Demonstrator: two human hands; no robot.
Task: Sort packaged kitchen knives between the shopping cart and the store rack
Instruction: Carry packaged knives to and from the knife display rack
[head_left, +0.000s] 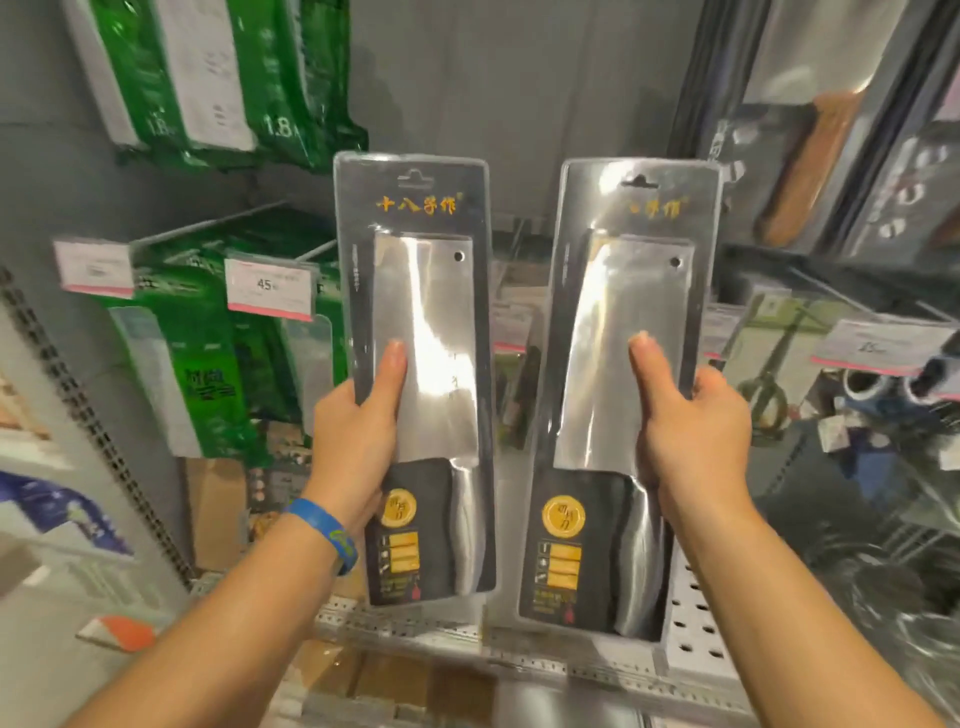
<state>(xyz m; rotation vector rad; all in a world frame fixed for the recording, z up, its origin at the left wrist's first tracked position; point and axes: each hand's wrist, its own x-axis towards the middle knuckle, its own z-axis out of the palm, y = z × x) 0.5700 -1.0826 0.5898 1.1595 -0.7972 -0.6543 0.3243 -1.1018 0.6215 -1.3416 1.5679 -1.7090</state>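
Observation:
I hold two packaged cleavers upright in front of the store rack (519, 104). My left hand (356, 431) grips the left knife package (431, 322) by its left edge, thumb pressed on the clear front over the blade. My right hand (691, 436) grips the right knife package (618, 332) by its right edge, thumb up on the blade area. Both packs are clear blisters with a steel blade, dark card and yellow labels at the bottom, and a hang hole on top. No shopping cart shows.
Green packaged goods (218, 78) hang on pegs at the left, with price tags (270, 286) below them. More boxed knives (810, 156) and scissors (763, 389) hang at the right. A perforated metal shelf edge (691, 629) runs below the packages.

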